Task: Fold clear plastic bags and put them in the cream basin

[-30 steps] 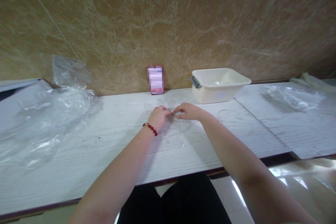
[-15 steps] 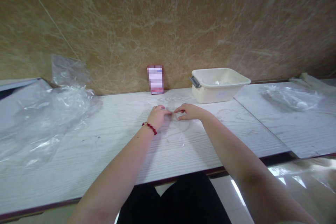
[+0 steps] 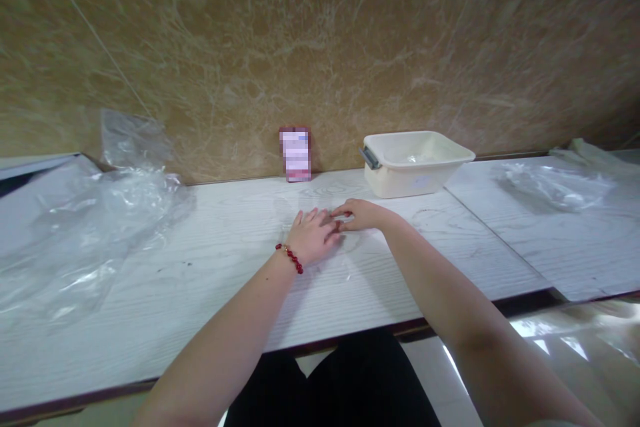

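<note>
A thin clear plastic bag (image 3: 347,272) lies on the white wood-grain table, hard to make out except for faint glints and edges. My left hand (image 3: 313,239), with a red bead bracelet at the wrist, rests palm down over it with fingers spread. Bent toward the left fingertips, my right hand (image 3: 365,215) has its thumb and fingers curled low at the bag. The fingertips of the two hands meet or overlap, so the exact grip on the film is partly hidden.
A cream plastic bin (image 3: 417,177) with a grey latch stands at the back. Left of it, a phone (image 3: 298,155) leans against the brown marbled wall. Large clear plastic bags (image 3: 115,213) heap up at the left; more clear plastic (image 3: 560,187) lies right. The table's front edge is near my legs.
My left hand has gone from a pinch near the right fingertips to lying flat with fingers spread, slightly nearer me. The right hand has stayed almost still.
</note>
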A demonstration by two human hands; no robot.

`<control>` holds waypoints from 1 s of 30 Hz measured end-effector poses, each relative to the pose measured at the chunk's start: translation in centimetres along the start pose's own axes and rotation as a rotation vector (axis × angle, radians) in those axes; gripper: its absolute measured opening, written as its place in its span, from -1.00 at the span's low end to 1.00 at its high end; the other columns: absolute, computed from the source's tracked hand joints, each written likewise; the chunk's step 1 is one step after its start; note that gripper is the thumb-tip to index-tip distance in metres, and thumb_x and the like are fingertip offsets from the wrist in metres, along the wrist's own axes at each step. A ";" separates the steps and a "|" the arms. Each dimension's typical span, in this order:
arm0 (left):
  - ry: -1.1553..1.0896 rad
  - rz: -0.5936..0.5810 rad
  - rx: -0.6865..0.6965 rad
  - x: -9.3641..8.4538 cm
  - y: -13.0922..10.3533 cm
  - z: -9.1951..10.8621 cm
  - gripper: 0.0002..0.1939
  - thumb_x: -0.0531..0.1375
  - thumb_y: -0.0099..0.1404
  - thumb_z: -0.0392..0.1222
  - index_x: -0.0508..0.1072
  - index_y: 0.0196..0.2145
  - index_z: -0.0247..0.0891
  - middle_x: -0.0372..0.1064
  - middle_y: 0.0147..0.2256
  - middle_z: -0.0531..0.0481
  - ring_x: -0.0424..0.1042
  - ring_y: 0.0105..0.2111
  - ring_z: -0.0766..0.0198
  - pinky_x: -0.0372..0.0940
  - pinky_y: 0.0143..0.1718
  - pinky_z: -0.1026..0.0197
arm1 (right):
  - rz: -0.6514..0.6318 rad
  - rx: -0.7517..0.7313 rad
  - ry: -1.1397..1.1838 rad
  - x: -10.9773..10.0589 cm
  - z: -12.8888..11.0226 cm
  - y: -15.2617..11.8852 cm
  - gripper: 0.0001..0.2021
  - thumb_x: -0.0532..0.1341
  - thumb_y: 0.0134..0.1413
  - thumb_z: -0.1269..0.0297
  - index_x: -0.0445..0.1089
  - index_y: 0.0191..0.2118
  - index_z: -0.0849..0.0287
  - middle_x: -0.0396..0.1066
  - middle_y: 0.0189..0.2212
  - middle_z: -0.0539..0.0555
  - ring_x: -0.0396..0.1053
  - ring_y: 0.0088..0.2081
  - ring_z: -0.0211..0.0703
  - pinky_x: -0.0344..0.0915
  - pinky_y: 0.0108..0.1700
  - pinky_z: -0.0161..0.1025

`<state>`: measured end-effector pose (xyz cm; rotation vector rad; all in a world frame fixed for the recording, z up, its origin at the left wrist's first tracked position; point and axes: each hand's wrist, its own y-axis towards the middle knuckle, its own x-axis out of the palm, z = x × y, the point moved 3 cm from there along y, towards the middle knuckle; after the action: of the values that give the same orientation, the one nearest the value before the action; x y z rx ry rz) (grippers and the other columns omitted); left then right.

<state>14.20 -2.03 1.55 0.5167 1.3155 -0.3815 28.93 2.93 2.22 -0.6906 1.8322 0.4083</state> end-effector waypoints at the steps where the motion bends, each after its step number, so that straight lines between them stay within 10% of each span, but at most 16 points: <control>1: -0.013 -0.021 -0.009 0.3 -0.1 0.2 -0.59 -0.12 0.19 0.08 0.28 -0.07 0.00 0.04 0.08 -0.06 -0.06 0.09 -0.01 -0.22 0.03 -0.16 | -0.004 -0.002 -0.003 0.0 0.0 0.0 -0.53 0.19 -0.20 0.09 0.31 -0.07 0.05 0.34 -0.32 0.06 0.28 -0.32 -0.20 0.16 -0.26 -0.32; 30: 0.136 -0.207 -0.189 -0.1 -1.4 -0.8 -0.31 -0.37 0.09 0.31 0.11 0.05 0.03 -0.01 0.10 -0.17 -0.12 0.11 -0.08 -0.20 -0.01 -0.24 | 0.152 -0.052 -0.041 0.8 0.0 0.9 -0.57 0.16 -0.15 0.02 0.35 -0.13 0.09 0.32 -0.31 0.10 0.25 -0.28 -0.19 0.12 -0.21 -0.31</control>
<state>12.76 -2.75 1.35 0.2520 1.5258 -0.3927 28.18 3.40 1.48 -0.5762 1.8468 0.5675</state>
